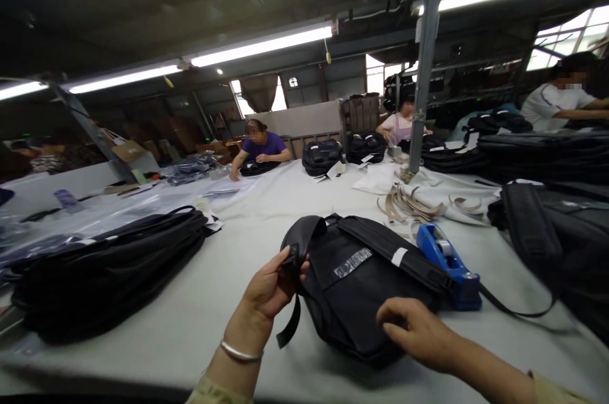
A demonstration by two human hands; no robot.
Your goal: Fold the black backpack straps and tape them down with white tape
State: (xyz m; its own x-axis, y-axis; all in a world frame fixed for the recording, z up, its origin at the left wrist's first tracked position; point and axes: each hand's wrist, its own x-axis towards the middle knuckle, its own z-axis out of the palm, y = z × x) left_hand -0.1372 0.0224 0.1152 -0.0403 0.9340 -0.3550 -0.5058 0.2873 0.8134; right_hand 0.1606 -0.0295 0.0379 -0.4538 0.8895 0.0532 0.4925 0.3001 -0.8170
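A black backpack (366,290) lies on the white-covered table in front of me, its shoulder straps facing up. My left hand (273,283) is closed around the lower end of the near shoulder strap (304,236), at its dark buckle. A loose webbing tail (289,323) hangs below that hand. Over the bag's lower right side is my right hand (419,331), fingers curved, thumb apart, nothing visible between them. The other strap (397,253) carries a white band and lies across the bag. Touching or close by its right side is a blue tape dispenser (450,267).
Stacked black bags (109,271) sit at left, and more bags (566,239) at right. Beige strips (409,204) lie beyond the dispenser near a metal post (425,68). Across the table (257,220), a person in purple (264,147) works; other people are farther right.
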